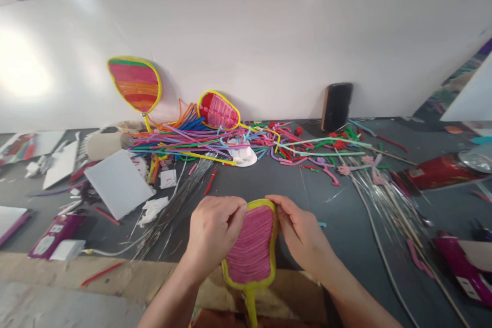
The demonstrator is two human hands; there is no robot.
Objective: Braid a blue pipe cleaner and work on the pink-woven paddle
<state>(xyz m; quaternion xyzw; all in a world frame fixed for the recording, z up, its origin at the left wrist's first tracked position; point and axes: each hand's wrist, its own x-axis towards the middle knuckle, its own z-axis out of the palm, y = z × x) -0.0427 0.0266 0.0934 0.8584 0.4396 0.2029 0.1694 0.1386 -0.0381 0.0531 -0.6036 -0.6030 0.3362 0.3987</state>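
"where's the piece being worked on?"

"the pink paddle [251, 246] is on the near side of the heap of coloured stems [172, 144], well apart from it, with its handle [251, 305] pointing away from the heap."

"and the fingers?"

"the left hand [213, 225] is curled in, thumb and forefinger closed on the upper left corner. the right hand [303, 230] has thumb and fingertips drawn narrow on the upper right corner. both hold the yellow rim [273, 261]."

"so which step is that?"

"i'd judge it's shaping or pressing down the edging. the rim goes all round, as far as the hands let me see."

"what would the next move call for?"

"probably a light, even pinch along the top, without bending the panel. the striped paddle [134, 84], behind the heap, has a smoother outline to compare."
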